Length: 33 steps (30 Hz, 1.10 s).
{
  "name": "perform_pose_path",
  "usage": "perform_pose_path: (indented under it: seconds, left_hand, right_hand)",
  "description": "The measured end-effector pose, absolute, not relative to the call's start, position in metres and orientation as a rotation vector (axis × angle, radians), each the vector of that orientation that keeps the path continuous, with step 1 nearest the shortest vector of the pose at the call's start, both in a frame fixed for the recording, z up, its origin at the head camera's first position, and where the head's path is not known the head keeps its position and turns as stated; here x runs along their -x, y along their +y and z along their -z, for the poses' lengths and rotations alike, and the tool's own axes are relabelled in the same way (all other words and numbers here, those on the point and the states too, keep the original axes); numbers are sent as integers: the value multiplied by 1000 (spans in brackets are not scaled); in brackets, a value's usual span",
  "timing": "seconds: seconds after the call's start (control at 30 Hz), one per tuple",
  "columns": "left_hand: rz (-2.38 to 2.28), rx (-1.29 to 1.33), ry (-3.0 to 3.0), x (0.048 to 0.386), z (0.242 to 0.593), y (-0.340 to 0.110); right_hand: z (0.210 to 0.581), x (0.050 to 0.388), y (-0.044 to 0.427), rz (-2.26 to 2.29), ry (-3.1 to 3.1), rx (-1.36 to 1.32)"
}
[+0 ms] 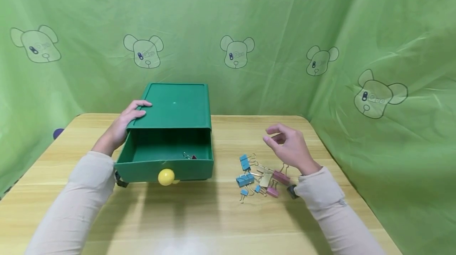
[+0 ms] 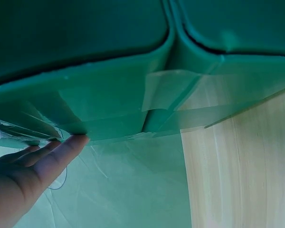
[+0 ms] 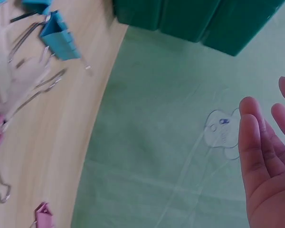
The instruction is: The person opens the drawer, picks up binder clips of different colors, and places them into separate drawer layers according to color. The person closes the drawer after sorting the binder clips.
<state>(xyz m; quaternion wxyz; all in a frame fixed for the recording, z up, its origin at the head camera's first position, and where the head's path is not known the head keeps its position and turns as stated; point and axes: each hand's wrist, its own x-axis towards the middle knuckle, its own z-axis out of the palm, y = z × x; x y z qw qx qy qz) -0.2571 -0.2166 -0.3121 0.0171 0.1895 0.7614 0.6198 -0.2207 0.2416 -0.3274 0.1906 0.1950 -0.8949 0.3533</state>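
A green box [image 1: 178,106] stands on the table with its drawer [image 1: 139,172] pulled out toward me, a round yellow knob [image 1: 166,177] on the drawer's front. Inside the drawer lies a small dark pink binder clip [image 1: 194,157], partly hidden by the front wall. My left hand [image 1: 122,126] rests against the box's left side, its fingertips reaching onto the top. To the right of the box is a loose pile of binder clips, blue [image 1: 245,179], pink [image 1: 281,177] and pale yellow [image 1: 265,180]. My right hand [image 1: 290,146], fingers loosely bent and holding nothing, hovers just above and behind the pile.
The wooden table [image 1: 192,223] ends at a far edge behind the box. Green cloth [image 1: 274,17] with printed bear heads hangs behind and along the right side. A black binder clip [image 1: 293,191] lies by the right sleeve.
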Motion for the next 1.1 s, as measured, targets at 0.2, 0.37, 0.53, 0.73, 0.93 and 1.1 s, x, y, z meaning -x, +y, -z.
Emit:
perform_pose_path:
  seconds: [0.2,0.37,0.53,0.73,0.93,1.1]
  left_hand:
    - [-1915,-588,2371,257,312,-217]
    - [-1908,-585,2372,258,312,-217]
    - [-1915,-585,2369,258,312,-217]
    - [-1920,-584,2367,260,313,-217]
    - [-1918,-583,2370,259,313,-217]
    - [-1908,-581,2381,258,312,-217]
  right_hand:
    - [337,222,255,-985,-2611,-503]
    - [342,221,267,-957,-2724,-449]
    - [347,220,277,-879,-2850,-390]
    - [358,222,287,-771,-2961,-422]
    - [372,222,297,-726,-3090,-416]
    - [382,220,302,-704,-3192,-419]
